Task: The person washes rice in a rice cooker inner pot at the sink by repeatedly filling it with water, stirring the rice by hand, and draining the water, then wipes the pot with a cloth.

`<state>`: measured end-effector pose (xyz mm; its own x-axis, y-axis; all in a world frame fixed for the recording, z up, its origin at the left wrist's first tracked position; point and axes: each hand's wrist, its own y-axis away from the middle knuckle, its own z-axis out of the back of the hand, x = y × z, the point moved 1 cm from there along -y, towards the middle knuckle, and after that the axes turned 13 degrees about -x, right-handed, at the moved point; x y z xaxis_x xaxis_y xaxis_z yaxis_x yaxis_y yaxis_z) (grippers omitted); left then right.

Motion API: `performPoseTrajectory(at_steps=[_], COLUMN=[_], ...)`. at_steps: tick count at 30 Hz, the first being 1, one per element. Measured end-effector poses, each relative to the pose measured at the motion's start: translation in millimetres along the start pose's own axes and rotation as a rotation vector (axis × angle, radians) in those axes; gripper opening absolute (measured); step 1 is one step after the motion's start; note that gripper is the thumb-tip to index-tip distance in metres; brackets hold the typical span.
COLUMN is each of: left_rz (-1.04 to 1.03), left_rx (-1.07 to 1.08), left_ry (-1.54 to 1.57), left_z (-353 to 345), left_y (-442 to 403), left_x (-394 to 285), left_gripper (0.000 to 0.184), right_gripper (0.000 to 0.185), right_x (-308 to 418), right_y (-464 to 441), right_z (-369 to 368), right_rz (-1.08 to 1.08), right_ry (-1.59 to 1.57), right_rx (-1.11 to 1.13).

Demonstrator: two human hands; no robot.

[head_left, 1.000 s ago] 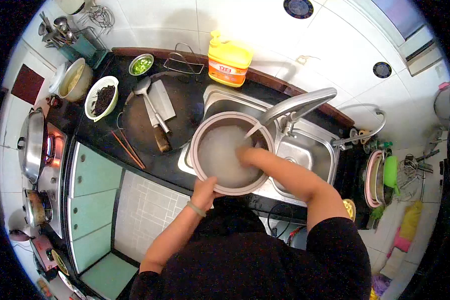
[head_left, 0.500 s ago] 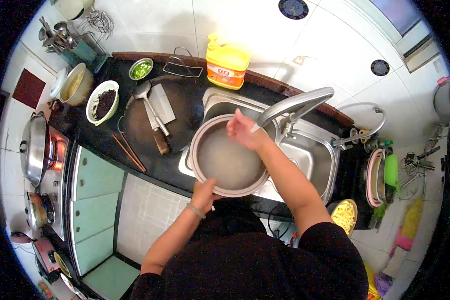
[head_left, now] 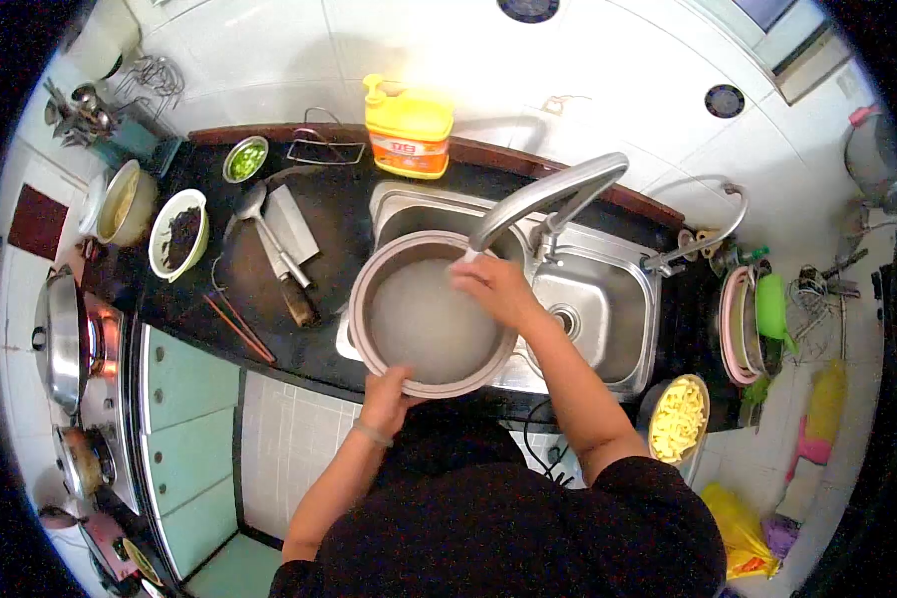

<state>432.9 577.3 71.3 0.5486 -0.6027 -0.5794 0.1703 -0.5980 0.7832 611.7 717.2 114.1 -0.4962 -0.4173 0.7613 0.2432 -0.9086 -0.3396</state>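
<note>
A round pot (head_left: 431,324) of cloudy whitish water sits tilted over the left sink basin (head_left: 394,204). My left hand (head_left: 383,401) grips its near left rim, thumb on top. Above the water at the pot's right side is my right hand (head_left: 496,289), its fingers curled together right at the end of the faucet (head_left: 553,199). Whether those fingers pinch the spout tip or anything else is hidden.
Left of the sink, a cleaver (head_left: 293,224) and a metal spatula (head_left: 271,239) lie on a dark round board, with chopsticks (head_left: 237,327) nearby. A yellow detergent bottle (head_left: 409,130) stands behind. A bowl of cut yellow pieces (head_left: 679,419) is at right; a burner flame (head_left: 98,334) glows at left.
My right hand has come down from a raised, loosely open pose to curled fingers by the spout. My left hand keeps its grip on the pot. The whole view has shifted slightly.
</note>
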Motion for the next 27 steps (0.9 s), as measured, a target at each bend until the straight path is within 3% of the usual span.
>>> performPoseTrajectory(at_steps=[1, 3, 8, 11, 14, 15, 16, 20, 21, 23, 27], left_rz=[-0.01, -0.001, -0.039, -0.026, -0.019, -0.021, -0.038, 0.01, 0.013, -0.038, -0.058], left_rx=[-0.011, -0.016, -0.025, -0.014, -0.032, -0.035, -0.024, -0.038, -0.041, -0.032, 0.039], left_ry=[-0.008, -0.021, -0.027, -0.034, -0.013, -0.016, -0.003, 0.002, 0.0, 0.009, -0.025], left_z=[-0.2, -1.1, -9.3, -1.9, -0.7, 0.2, 1.3, 8.2, 8.6, 8.2, 13.7], left_y=[0.2, -4.3, 7.3, 1.9, 1.5, 0.7, -0.4, -6.8, -5.9, -4.3, 0.5], left_x=[-1.2, 0.6, -8.2, -4.0, -2.6, -1.7, -0.2, 5.5, 6.0, 2.7, -10.4], left_gripper=[0.038, 0.039, 0.038, 0.038, 0.038, 0.038, 0.038, 0.038, 0.038, 0.038, 0.039], right_gripper=[0.019, 0.02, 0.024, 0.035, 0.033, 0.033, 0.041, 0.054, 0.054, 0.047, 0.048], right_x=[-8.9, -35.4, -127.1, -150.5, -159.2, -155.9, -135.7, -29.8, -28.4, -33.5, -30.8], right_y=[6.5, 21.5, 47.7, 36.1, 30.3, 30.4, 33.2, 44.9, 54.5, 74.2, 95.0], right_z=[3.5, 18.7, 42.7, 49.6, 43.1, 37.4, 30.5, 34.8, 28.4, 14.9, 7.3], right_rz=[-0.005, -0.189, -0.551, -0.408, -0.496, -0.575, -0.732, -0.705, -0.708, -1.217, -1.141], right_ry=[0.008, 0.036, 0.372, 0.27, 0.196, 0.092, -0.235, -0.478, -0.48, -0.62, -0.505], right_rx=[-0.009, -0.396, -0.191, -0.396, -0.351, -0.321, -0.241, 0.156, 0.157, 0.123, 0.01])
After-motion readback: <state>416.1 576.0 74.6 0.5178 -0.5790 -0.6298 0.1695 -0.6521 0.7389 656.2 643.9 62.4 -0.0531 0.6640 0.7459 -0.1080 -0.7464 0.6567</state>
